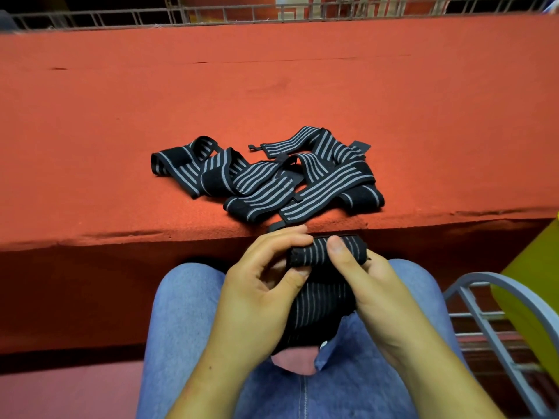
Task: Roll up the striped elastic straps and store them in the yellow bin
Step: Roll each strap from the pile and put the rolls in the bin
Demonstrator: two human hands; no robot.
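Strap (pixel 317 257), ribbed striped elastic, half-rolled cylinder

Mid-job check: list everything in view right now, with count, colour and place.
loose striped straps: several, tangled, exact count unclear; black with grey stripes; heaped on the table near its front edge.
half-rolled strap: one; black with grey stripes; held just below the table edge, tail hanging over the lap.
table: one; red-orange; fills the middle of the view.
yellow bin: one, partly in view; yellow; right edge.
metal frame: one; grey; lower right, in front of the bin.
wire rack: one; grey; beyond the table's far edge.
legs: two; blue jeans; bottom centre.
left hand: holds the roll's left side.
right hand: thumb on the roll.
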